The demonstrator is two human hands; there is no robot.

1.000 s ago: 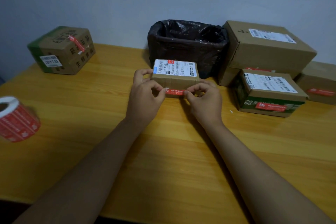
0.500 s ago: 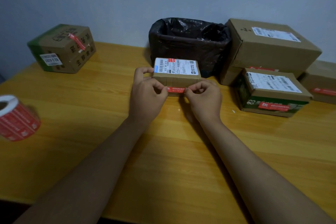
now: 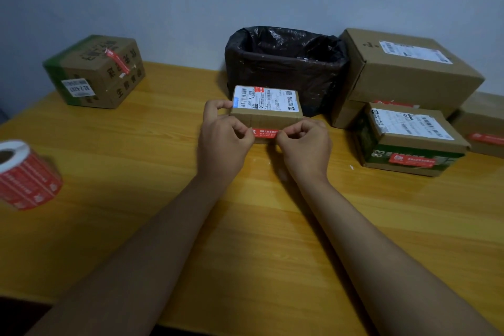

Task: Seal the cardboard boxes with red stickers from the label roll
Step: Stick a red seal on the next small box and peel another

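A small cardboard box [image 3: 266, 117] with a white shipping label on top sits at the table's middle. A red sticker [image 3: 264, 132] lies along the lower front face of the box. My left hand [image 3: 222, 139] has its index finger hooked over the box's top left corner and its thumb pressing the sticker's left end. My right hand [image 3: 305, 142] has curled fingers, with the thumb tip pressing the sticker's right end. The red label roll [image 3: 26, 174] lies on its side at the far left edge.
A bin lined with a black bag [image 3: 286, 63] stands behind the small box. Stacked cardboard boxes [image 3: 409, 76] with red stickers crowd the right side, one green-sided box [image 3: 406, 144] in front. Another stickered box [image 3: 95, 71] sits at the back left on the wooden table [image 3: 245, 226].
Both hands stay at the sticker's ends on the box front, with only slight finger shifts. The view has tilted slightly.
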